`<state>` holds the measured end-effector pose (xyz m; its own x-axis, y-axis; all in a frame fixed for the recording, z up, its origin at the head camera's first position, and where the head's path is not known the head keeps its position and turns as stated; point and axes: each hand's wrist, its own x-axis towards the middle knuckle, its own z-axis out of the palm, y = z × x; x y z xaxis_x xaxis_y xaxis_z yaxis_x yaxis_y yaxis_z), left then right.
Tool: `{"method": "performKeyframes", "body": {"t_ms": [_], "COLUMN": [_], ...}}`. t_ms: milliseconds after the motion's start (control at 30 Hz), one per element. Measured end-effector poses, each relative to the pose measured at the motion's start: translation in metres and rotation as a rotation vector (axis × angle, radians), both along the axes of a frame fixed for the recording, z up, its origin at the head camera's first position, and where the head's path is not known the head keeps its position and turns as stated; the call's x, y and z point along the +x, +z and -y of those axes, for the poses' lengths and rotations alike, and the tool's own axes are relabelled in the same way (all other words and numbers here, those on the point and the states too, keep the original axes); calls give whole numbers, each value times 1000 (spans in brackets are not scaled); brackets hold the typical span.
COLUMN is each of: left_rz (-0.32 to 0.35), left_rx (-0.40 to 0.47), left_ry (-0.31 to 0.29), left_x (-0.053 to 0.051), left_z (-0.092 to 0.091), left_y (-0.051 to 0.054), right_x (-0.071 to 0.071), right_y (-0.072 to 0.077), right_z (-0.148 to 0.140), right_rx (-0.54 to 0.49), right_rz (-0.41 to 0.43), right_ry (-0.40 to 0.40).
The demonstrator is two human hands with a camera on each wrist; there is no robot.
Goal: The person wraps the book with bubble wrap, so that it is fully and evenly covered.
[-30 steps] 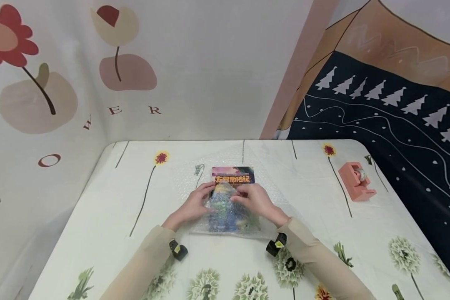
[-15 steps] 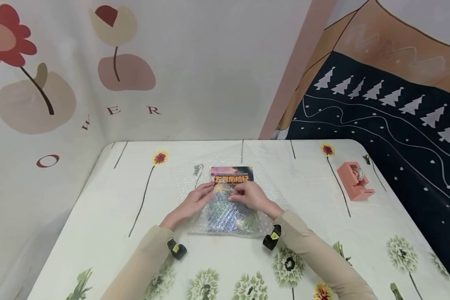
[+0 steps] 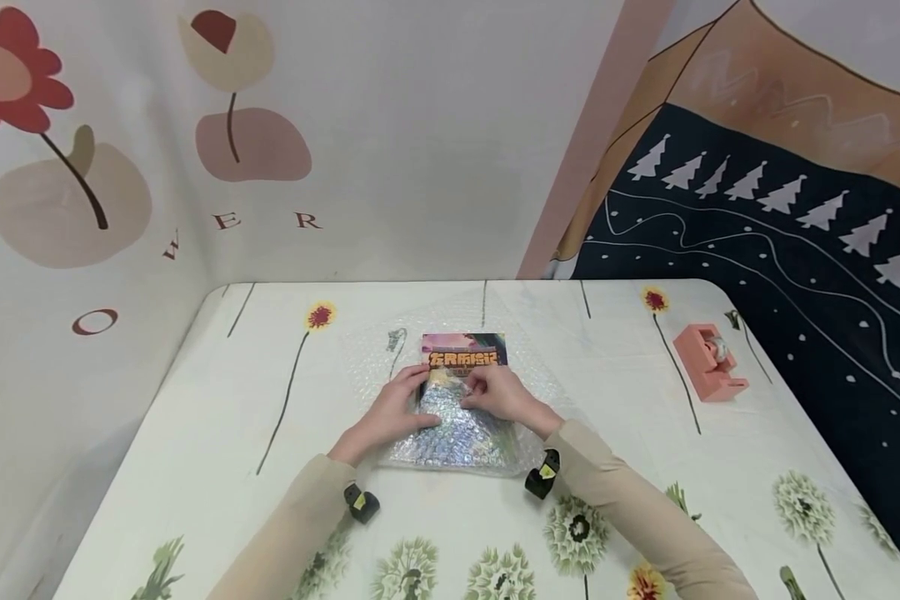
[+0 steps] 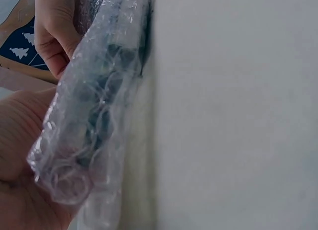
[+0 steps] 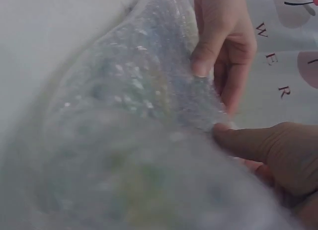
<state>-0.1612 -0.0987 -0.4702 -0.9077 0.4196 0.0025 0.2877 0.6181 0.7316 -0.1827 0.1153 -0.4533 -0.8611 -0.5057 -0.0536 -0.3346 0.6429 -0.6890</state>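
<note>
A book with a colourful cover and orange title characters lies on a large sheet of clear bubble wrap. The near part of the sheet is folded over its lower cover, leaving the top strip bare. My left hand holds the wrap at the book's left side, thumb on top and fingers at the edge. With thumb and fingertips my right hand pinches the folded edge near the book's upper middle. In the right wrist view, both thumbs press the wrap's edge; the nearer wrap is blurred.
A pink tape dispenser with a roll in it stands at the table's right. The table is covered by a white flower-print cloth. Printed curtains rise behind the table and along its left side; a dark tree-patterned cloth hangs at right.
The left thumb has come down and inward onto the folded wrap. The right hand keeps its pinch, nearly in place. Glare on the wrap over the cover has grown stronger.
</note>
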Motion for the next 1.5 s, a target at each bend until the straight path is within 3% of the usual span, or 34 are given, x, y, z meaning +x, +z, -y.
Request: {"method": "performKeyframes", "body": {"t_ms": [233, 433, 633, 867, 1033, 1233, 1500], "left_rz": [-12, -10, -54, -54, -41, -36, -38], "left_rx": [10, 53, 37, -17, -29, -45, -39], "left_ry": [-7, 31, 10, -42, -37, -29, -33], "left_x": [2, 2, 3, 3, 3, 3, 4], "left_z": [-2, -1, 2, 3, 1, 1, 1], "left_y": [2, 0, -2, 0, 3, 2, 2], "right_x": [1, -24, -62, -95, -108, -113, -128], "right_y": [34, 56, 48, 30, 20, 17, 11], "right_z": [-22, -43, -53, -48, -38, -31, -28], "right_rx": [49, 92, 105, 112, 118, 14, -112], "right_rz": [196, 179, 197, 188, 176, 218, 346], "right_ry": [44, -36, -208, -329, -392, -465, -546]}}
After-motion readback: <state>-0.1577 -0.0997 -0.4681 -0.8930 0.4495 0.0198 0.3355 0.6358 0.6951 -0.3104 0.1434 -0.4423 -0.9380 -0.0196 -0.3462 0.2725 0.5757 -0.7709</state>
